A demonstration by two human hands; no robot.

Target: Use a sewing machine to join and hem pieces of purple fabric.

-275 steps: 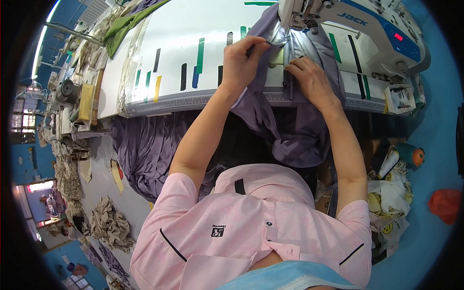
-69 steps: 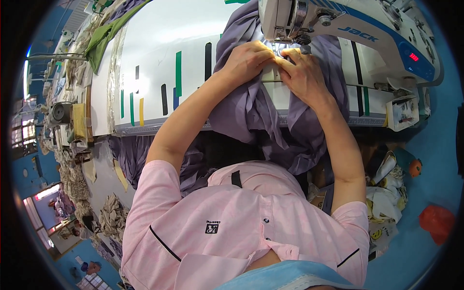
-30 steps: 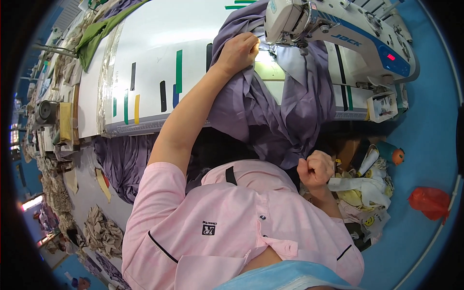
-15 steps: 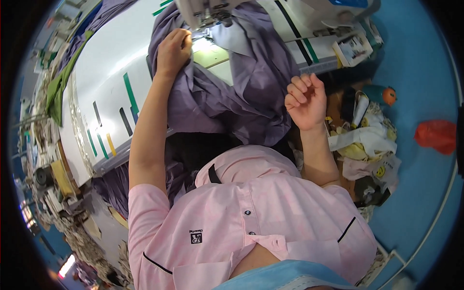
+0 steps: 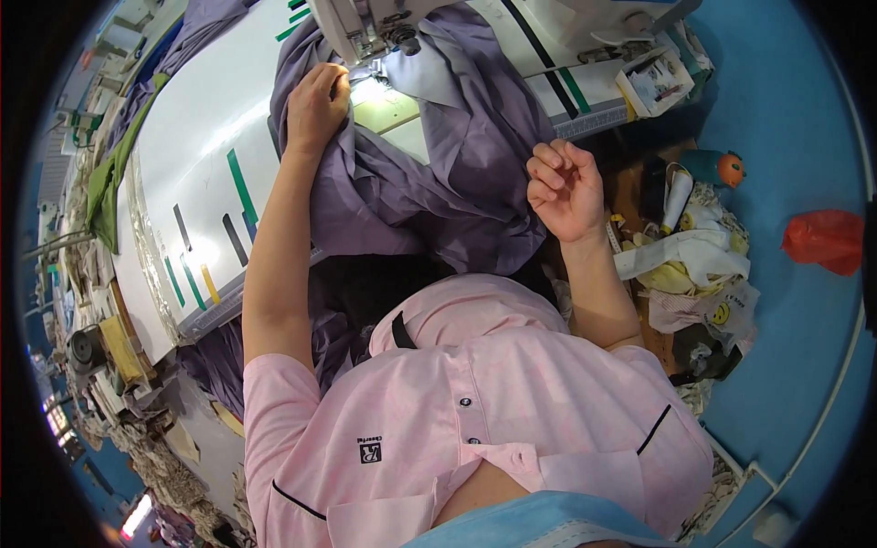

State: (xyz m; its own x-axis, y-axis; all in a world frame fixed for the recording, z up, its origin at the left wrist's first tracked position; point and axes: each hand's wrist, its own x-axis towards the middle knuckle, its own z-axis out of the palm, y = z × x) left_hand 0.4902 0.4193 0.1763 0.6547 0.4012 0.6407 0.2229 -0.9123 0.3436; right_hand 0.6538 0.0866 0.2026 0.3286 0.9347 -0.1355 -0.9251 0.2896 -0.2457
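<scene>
Purple fabric (image 5: 365,210) lies bunched over the sewing machine bed and hangs down toward my lap. Beside the lit needle area, my left hand (image 5: 317,108) rests on the fabric's left part, fingers pressed together at its edge close to the presser foot (image 5: 377,77). A pale lilac piece (image 5: 418,75) lies to the right of the foot. The sewing machine head (image 5: 352,27) stands over the cloth. My right hand (image 5: 565,190) is raised off to the right of the fabric, palm up, with fingers loosely curled and nothing visible in them.
The white table (image 5: 196,119) carries green, black and yellow tape strips. A small open box (image 5: 656,82) sits at its right end. Below right lies a heap of cloth scraps and bags (image 5: 699,260). A red bag (image 5: 822,242) is on the blue floor. Green cloth (image 5: 114,183) drapes at far left.
The view has shifted slightly, so the machine and table appear a little farther left. My right hand's fingers have loosened a bit. The left hand stays by the needle area.
</scene>
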